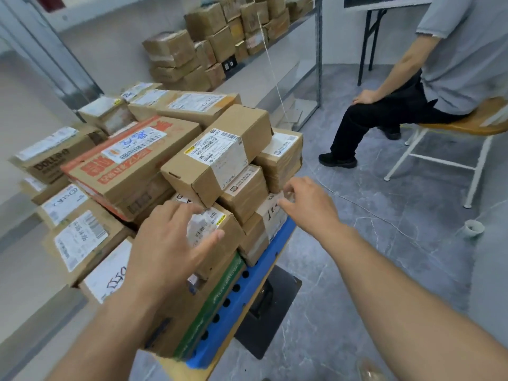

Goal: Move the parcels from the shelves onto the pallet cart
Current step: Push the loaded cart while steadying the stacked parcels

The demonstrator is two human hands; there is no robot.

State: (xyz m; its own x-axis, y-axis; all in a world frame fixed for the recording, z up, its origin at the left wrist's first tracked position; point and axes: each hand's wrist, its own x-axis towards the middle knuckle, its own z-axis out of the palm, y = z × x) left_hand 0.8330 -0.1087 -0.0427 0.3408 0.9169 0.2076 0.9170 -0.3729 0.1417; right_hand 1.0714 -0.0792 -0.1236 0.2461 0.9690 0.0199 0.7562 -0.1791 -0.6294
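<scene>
The parcels (154,171) were plain brown cardboard boxes, mostly rectangular, with matte creased faces, strips of glossy tape and white printed labels; one long flat box (129,163) carried red and orange print. They were heaped in uneven layers on the pallet cart (264,257), whose blue plastic deck showed a row of round holes along its edge at about 5 o'clock from the heap. A tilted box (217,152) rested on top of the pile near its centre. The left hand (167,243) lay at 6 o'clock from that box, fingers spread wide over a labelled parcel (214,232) and gripping nothing. The right hand (308,202) was at 4 o'clock from the tilted box, its fingers loosely curled and touching the corner of a low parcel (272,218) at the cart's edge, not closed around it. The floor (384,243) was smooth grey stone-look tile with pale veins. At 12 o'clock a metal shelf (275,61) held more stacked boxes (209,45). At 2 o'clock a person (439,78) sat on a wooden stool (467,122) with white legs.
</scene>
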